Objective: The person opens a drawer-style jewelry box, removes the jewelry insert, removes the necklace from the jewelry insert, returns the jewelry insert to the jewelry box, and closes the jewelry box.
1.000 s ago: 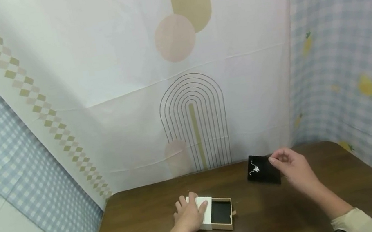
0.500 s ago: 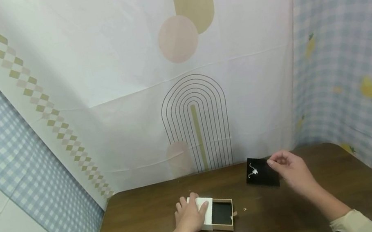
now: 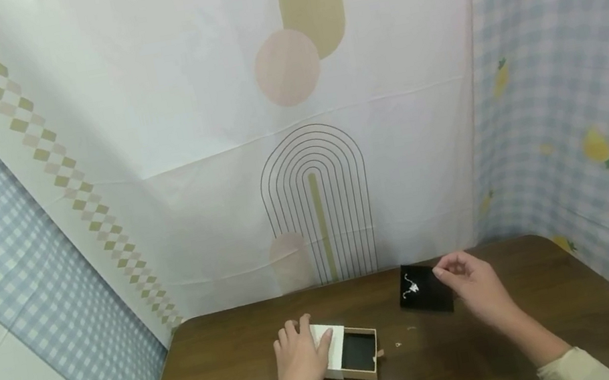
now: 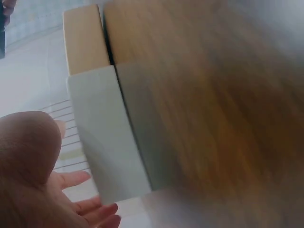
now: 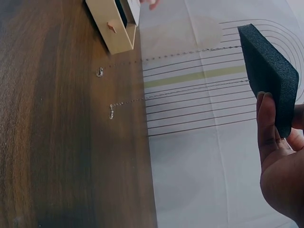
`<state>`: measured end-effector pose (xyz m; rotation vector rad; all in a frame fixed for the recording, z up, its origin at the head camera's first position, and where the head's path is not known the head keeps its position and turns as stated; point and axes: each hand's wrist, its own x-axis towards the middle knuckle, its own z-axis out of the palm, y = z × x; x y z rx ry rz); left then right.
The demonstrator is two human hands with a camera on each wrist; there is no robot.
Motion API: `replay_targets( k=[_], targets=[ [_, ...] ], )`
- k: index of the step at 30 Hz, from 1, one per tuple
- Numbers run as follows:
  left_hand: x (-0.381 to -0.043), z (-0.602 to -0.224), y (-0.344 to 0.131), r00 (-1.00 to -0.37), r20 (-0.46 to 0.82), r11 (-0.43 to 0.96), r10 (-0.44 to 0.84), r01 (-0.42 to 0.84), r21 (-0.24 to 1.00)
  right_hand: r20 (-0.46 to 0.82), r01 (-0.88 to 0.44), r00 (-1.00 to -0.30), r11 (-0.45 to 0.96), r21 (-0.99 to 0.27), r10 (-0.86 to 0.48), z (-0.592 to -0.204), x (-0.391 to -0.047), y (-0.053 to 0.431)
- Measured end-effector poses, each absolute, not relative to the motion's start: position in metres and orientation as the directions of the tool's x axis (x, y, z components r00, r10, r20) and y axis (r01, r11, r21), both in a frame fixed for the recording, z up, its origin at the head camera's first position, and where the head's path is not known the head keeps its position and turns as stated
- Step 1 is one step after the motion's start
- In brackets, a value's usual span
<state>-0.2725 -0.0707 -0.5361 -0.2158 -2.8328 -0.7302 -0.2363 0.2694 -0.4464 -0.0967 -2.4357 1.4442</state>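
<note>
My right hand [image 3: 477,285] pinches a black foam pad [image 3: 431,293] by its right edge, tilted up over the table. A silver pendant with short bits of chain [image 3: 413,287] shows on the pad's face. Two fine chain strands [image 5: 194,89] run from the pad in the right wrist view, their clasp ends [image 5: 111,112] near the wood. Nearer the middle, a white box sleeve [image 3: 335,347] has its tan drawer [image 3: 368,376] pulled out to the right, black inside. My left hand [image 3: 300,357] lies at the sleeve's left end, thumb over its top, fingers extended beside it.
Everything is on a dark brown wooden table [image 3: 217,355]. A white cloth with printed arches [image 3: 212,220] hangs behind it, with blue checked cloths [image 3: 558,104] at the sides. A small ribbon tab [image 3: 380,354] sticks out from the drawer's front.
The foam pad has come slightly left and lower, and chain ends now show on the table by the drawer. My left hand has shifted a little left along the sleeve, its fingers coming off the top.
</note>
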Motion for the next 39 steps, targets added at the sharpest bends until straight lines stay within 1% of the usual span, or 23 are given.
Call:
replay_targets(
  k=[2,6,12,14,18,22,25,28,30,39],
  targets=[
    [-0.267,-0.532,-0.073,-0.958,0.267,0.869,0.101,0.216,0.444,0.233,-0.101,-0.949,0.496,-0.863,0.213,-0.448,-0.237,0.271],
    [-0.252,-0.522,-0.075,-0.941,0.308,0.850,0.136,0.271,0.452,0.231,-0.094,-0.949,0.507,-0.856,0.214,-0.450,-0.238,0.274],
    [-0.234,-0.517,-0.065,-0.858,0.481,0.844,0.182,0.387,0.371,0.205,-0.076,-0.952,0.472,-0.878,0.227,-0.454,-0.237,0.272],
    [-0.230,-0.513,-0.058,-0.842,0.509,0.829,0.179,0.408,0.384,0.192,-0.070,-0.952,0.441,-0.895,0.237,-0.456,-0.238,0.270],
    [-0.223,-0.503,-0.040,-0.864,0.476,0.736,0.165,0.429,0.523,0.162,-0.056,-0.954,0.380,-0.923,0.252,-0.460,-0.238,0.265],
    [-0.220,-0.496,-0.023,-0.885,0.416,0.639,0.208,0.445,0.627,0.126,-0.030,-0.956,0.340,-0.940,0.265,-0.465,-0.236,0.258],
    [-0.219,-0.494,-0.012,-0.902,0.349,0.498,0.255,0.432,0.752,0.097,-0.013,-0.959,0.301,-0.954,0.266,-0.470,-0.234,0.252],
    [-0.220,-0.493,-0.002,-0.923,0.280,0.355,0.264,0.362,0.862,0.075,-0.001,-0.961,0.269,-0.963,0.265,-0.476,-0.232,0.247],
    [-0.221,-0.491,0.004,-0.936,0.252,0.309,0.245,0.321,0.895,0.068,0.007,-0.960,0.263,-0.965,0.273,-0.478,-0.230,0.244],
    [-0.230,-0.486,0.020,-0.963,0.186,0.220,0.193,0.227,0.949,0.054,0.010,-0.960,0.228,-0.974,0.275,-0.484,-0.225,0.238]
  ],
)
